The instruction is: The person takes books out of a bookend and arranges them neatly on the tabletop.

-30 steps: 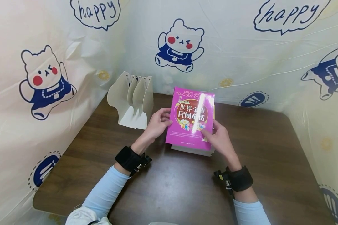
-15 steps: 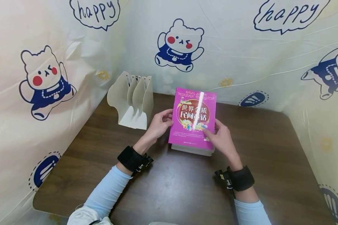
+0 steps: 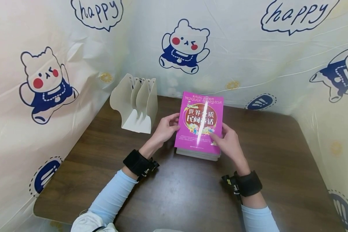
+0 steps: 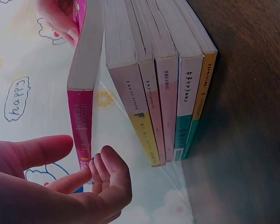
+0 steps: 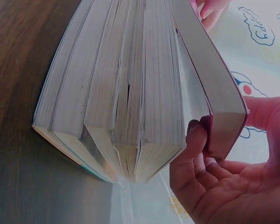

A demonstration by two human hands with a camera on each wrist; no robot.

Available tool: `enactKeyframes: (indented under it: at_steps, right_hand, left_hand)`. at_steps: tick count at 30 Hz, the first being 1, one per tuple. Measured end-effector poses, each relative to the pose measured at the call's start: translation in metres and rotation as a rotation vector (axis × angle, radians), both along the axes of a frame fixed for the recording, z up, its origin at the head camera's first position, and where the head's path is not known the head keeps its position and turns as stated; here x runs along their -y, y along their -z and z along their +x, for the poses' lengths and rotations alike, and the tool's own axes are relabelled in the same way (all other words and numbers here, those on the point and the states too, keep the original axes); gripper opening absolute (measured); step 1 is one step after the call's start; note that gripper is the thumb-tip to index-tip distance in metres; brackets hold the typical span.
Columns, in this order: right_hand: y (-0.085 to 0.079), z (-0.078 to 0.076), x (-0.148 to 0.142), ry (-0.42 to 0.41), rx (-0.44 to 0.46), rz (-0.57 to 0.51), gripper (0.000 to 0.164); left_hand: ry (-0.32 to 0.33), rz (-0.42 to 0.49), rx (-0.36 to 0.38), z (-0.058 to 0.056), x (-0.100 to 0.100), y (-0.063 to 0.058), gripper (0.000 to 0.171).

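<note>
A magenta paperback book [image 3: 199, 141] with a glossy cover lies face up between both hands, over a stack of books [image 3: 197, 155]. My left hand [image 3: 164, 129] holds its spine edge, thumb at the cover side and fingers curled under. On the opposite edge, my right hand [image 3: 229, 141] pinches the book, thumb on the cover and fingers beneath. Both wrist views show a gap between the magenta book's spine [image 4: 81, 121] and the stack below. Yellow, pink, teal and orange spines [image 4: 170, 102] show in that stack; its page edges [image 5: 161, 84] face the right hand.
A cream file rack [image 3: 136, 106] with several upright dividers stands left of the books on the brown wooden table [image 3: 168, 193]. A white curtain [image 3: 235, 58] printed with bears surrounds the table at the back and sides.
The magenta book has shifted slightly right and a little toward me, lining up more closely with the stack. My left hand moved right with it; my right hand moved slightly.
</note>
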State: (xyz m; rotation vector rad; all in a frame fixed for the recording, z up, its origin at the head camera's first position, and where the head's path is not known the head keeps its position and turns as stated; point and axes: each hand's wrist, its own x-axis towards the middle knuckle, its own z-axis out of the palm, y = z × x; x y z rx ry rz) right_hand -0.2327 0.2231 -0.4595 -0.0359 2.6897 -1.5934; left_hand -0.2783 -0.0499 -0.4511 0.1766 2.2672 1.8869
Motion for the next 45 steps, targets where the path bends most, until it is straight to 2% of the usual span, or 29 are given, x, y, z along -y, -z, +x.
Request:
enactKeyframes:
  at_steps: [14, 19, 27, 45]
  right_hand:
    - [0.002, -0.003, 0.000, 0.037, 0.039, 0.014, 0.071]
    - [0.001, -0.003, -0.001, 0.050, 0.048, 0.025, 0.071]
    - [0.001, -0.003, -0.002, 0.057, 0.063, 0.050, 0.072]
    - [0.003, -0.002, -0.003, 0.074, 0.083, 0.093, 0.070]
  left_hand:
    - [0.042, -0.053, 0.011, -0.008, -0.004, 0.005, 0.058]
    - [0.042, -0.095, 0.005, -0.011, -0.006, 0.008, 0.057]
    - [0.027, -0.136, 0.037, -0.011, -0.009, 0.012, 0.058]
    - [0.066, -0.135, 0.042, -0.015, -0.011, 0.022, 0.056]
